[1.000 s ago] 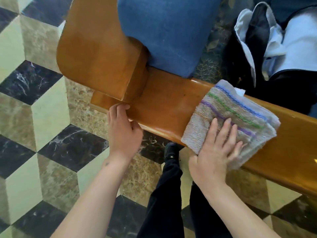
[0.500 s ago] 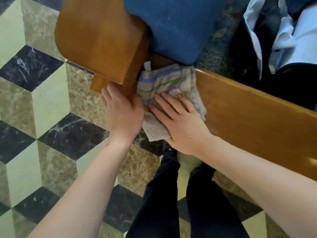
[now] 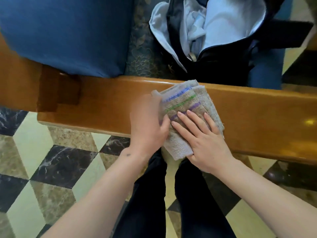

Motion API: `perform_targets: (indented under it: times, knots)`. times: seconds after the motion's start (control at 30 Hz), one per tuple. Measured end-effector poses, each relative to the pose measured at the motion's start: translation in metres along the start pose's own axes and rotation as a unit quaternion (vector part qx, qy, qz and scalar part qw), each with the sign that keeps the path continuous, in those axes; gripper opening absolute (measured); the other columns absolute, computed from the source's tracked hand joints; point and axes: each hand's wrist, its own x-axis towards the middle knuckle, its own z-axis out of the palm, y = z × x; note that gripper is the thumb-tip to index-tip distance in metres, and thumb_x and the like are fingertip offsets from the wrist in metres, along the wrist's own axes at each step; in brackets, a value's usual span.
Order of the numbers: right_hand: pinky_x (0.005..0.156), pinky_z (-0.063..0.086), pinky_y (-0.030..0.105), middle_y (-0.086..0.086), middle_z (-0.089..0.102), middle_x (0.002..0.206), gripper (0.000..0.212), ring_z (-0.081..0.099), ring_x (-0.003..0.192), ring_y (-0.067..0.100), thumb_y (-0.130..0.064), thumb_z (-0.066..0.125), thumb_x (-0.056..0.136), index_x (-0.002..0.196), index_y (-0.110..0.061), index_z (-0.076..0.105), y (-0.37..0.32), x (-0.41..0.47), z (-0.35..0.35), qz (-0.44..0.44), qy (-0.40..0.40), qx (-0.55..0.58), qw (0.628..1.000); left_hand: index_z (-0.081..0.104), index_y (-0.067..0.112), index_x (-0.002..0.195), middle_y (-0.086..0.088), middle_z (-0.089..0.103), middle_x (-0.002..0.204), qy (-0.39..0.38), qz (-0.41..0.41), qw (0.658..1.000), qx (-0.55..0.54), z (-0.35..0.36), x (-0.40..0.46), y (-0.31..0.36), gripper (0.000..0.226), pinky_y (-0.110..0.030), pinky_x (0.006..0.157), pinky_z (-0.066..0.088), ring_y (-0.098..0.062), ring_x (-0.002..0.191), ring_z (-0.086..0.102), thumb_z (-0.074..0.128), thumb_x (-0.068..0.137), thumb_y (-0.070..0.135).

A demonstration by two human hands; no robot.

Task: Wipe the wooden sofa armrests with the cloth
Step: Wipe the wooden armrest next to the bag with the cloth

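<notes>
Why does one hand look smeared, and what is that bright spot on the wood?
Head view: the left hand is motion-blurred, while the right hand on the cloth looks sharp; the yellow spot is glare on the glossy armrest; its straight rail bows slightly, wide-angle distortion.

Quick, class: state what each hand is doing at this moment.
Left hand: blurred, at the cloth edge; grip cannot be told.
Right hand: open, fingers flat, pressing the cloth onto the armrest.
</notes>
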Motion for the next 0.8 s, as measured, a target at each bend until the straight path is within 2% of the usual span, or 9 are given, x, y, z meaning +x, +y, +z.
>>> perform_targets:
  times: [0.13,0.3,0.4,0.5,0.63,0.8]
  knots:
    - [0.129,0.006,0.052,-0.001,0.019,0.174,0.077,0.01,0.161,0.021,-0.054,0.049,0.097,0.165,-0.031,0.022,0.035,-0.045,0.001,0.043,0.008,-0.005,0.999,0.053,0.021,0.138,-0.007,0.049,0.143,-0.052,0.039,0.998,0.016,0.032,-0.002,0.051,0.05,-0.046,0.107,0.038,-0.028,0.134,0.039,0.064,0.09,0.033]
    - [0.13,0.004,0.051,-0.003,0.015,0.175,0.086,0.009,0.161,0.02,-0.048,0.055,0.09,0.166,-0.033,0.018,0.071,-0.088,0.004,0.089,0.025,-0.005,0.996,0.055,0.02,0.137,-0.009,0.044,0.151,-0.068,0.054,0.996,-0.011,0.051,-0.005,0.095,0.043,-0.038,0.106,0.027,-0.027,0.143,0.032,0.062,0.094,0.028]
    - [0.129,0.003,0.05,-0.003,0.015,0.174,0.09,0.011,0.161,0.021,-0.055,0.059,0.088,0.165,-0.034,0.017,0.097,-0.114,0.003,0.147,0.026,-0.004,0.989,0.052,0.023,0.142,-0.008,0.042,0.154,-0.085,0.059,0.995,0.009,0.056,-0.004,0.108,0.046,-0.045,0.111,0.028,-0.027,0.146,0.028,0.059,0.097,0.031]
    - [0.129,-0.002,0.048,-0.002,0.017,0.174,0.084,0.013,0.16,0.024,-0.061,0.049,0.091,0.164,-0.033,0.019,0.127,-0.142,-0.001,0.221,0.036,0.025,0.974,0.047,0.023,0.147,-0.007,0.037,0.157,-0.105,0.067,0.991,0.046,0.057,-0.004,0.106,0.052,-0.046,0.115,0.027,-0.027,0.147,0.025,0.058,0.096,0.031]
    - [0.129,0.002,0.055,0.006,0.016,0.174,0.083,0.009,0.16,0.03,-0.054,0.046,0.089,0.164,-0.026,0.021,0.152,-0.176,-0.011,0.345,0.055,0.066,0.935,0.047,0.022,0.145,-0.007,0.036,0.155,-0.11,0.062,0.99,0.066,0.053,-0.012,0.089,0.053,-0.046,0.116,0.027,-0.027,0.144,0.025,0.061,0.095,0.03]
    - [0.128,-0.005,0.058,0.01,0.002,0.175,0.083,-0.003,0.161,0.032,-0.035,0.048,0.092,0.166,-0.02,0.013,0.112,-0.135,-0.017,0.531,0.101,0.118,0.833,0.047,0.022,0.147,-0.011,0.035,0.156,-0.099,0.026,0.991,0.088,0.042,-0.026,0.055,0.056,-0.05,0.116,0.03,-0.031,0.144,0.027,0.065,0.093,0.027]
